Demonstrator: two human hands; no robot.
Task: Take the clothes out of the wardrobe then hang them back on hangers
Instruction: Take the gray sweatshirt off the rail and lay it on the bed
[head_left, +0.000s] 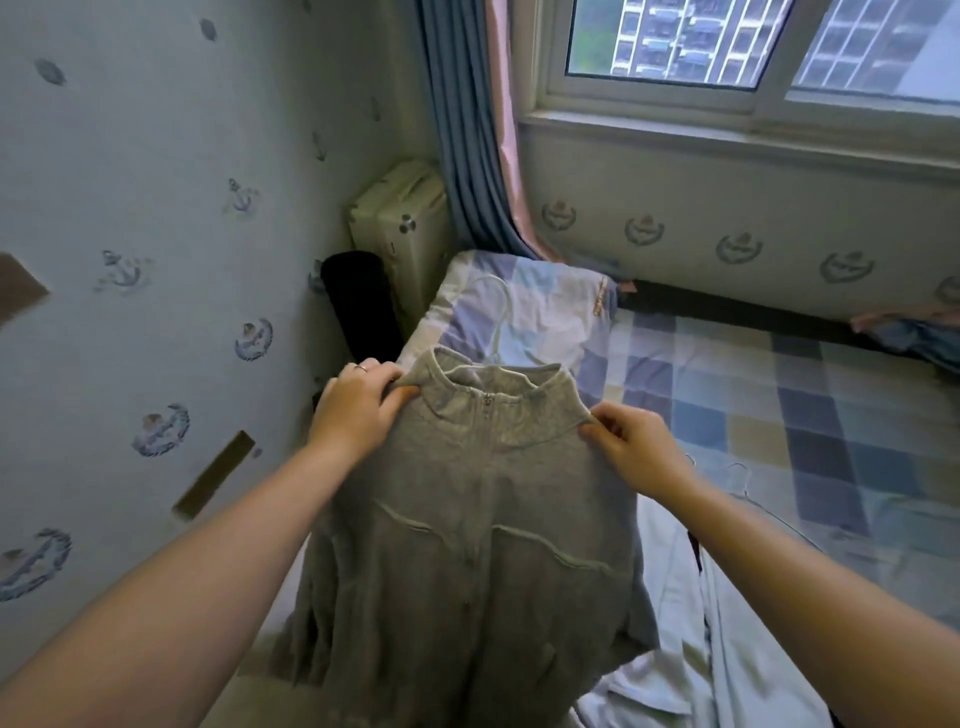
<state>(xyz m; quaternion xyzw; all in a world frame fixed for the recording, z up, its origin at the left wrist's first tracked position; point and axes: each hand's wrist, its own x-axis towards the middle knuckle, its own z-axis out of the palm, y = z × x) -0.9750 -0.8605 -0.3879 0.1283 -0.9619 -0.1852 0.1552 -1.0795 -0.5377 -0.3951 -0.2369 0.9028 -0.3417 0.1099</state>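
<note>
Left hand (358, 405): is pinching the shoulder seam of the grey zip jacket (467, 545) just beside the collar, fingers curled over the cloth; it is wearing a ring (362, 368).
Right hand (636, 441): is gripping the opposite shoulder at the collar's other end, fingertips folded into the fabric.
Jacket: is hanging front-on between the two hands above the near edge of the bed (779, 405), zipped to the stand-up collar, the zip pull (488, 400) sitting at the throat.
White hanger (496, 312): its hook is rising out of the collar; the rest is lying hidden inside the jacket.
Pillow (545, 306): is lying behind the hook, carrying an orange strip (602, 300) whose print is too small to read.
Pale garment (675, 623): is lying on the checked sheet beneath the right forearm.
Suitcase (405, 223): is standing in the corner, showing a small dark three-circle mark.
Wallpaper (156, 208): is showing anchor emblems, their lettering blurred.
Curtain (467, 130): is hanging beside the window (727, 52).
</note>
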